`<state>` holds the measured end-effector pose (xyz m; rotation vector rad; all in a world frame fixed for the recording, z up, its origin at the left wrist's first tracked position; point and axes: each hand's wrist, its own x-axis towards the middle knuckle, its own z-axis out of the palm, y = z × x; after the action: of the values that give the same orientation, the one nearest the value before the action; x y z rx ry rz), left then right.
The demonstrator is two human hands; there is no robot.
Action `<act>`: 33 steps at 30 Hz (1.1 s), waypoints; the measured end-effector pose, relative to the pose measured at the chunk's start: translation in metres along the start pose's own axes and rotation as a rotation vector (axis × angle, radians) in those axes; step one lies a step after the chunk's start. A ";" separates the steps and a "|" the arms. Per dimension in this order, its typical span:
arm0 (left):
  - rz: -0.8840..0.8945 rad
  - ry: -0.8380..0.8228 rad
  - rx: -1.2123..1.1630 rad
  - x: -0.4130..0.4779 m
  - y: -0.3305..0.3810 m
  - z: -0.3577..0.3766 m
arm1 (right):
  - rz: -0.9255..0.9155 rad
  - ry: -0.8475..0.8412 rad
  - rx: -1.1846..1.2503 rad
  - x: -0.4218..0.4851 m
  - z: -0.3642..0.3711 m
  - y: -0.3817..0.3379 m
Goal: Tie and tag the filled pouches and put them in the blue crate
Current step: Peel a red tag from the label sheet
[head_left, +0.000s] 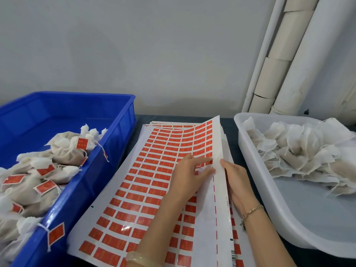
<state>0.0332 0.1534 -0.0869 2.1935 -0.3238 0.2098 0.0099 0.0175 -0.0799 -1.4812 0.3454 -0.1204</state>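
Observation:
A stack of white sheets covered in red tag stickers (146, 182) lies in the middle of the dark table. My left hand (189, 170) rests on the top sheet, its fingertips pinching a red sticker at the sheet's right edge. My right hand (234, 178) holds that edge lifted, fingers under the curled paper. The blue crate (115, 124) on the left holds several tied pouches with red tags (63, 151). A white tub (289, 212) on the right holds several untied pouches (300, 151).
A tagged pouch string hangs over the blue crate's near rim (55, 235). White pipes (277, 60) lean against the grey wall at the back right. A strip of dark table (234, 132) shows between the sheets and the white tub.

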 end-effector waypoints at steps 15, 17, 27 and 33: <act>-0.026 0.068 -0.119 -0.001 0.000 0.005 | 0.089 -0.061 0.063 0.006 -0.002 0.003; -0.029 0.070 -0.123 -0.001 0.000 0.005 | 0.083 -0.056 0.050 0.006 -0.001 0.003; -0.030 0.125 -0.150 -0.002 0.004 0.002 | 0.041 -0.036 -0.007 0.004 0.000 0.002; 0.063 0.117 0.046 -0.003 0.003 0.002 | 0.024 -0.021 -0.021 0.001 0.000 0.001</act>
<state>0.0293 0.1504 -0.0870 2.2067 -0.3253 0.3826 0.0108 0.0177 -0.0806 -1.4978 0.3489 -0.0824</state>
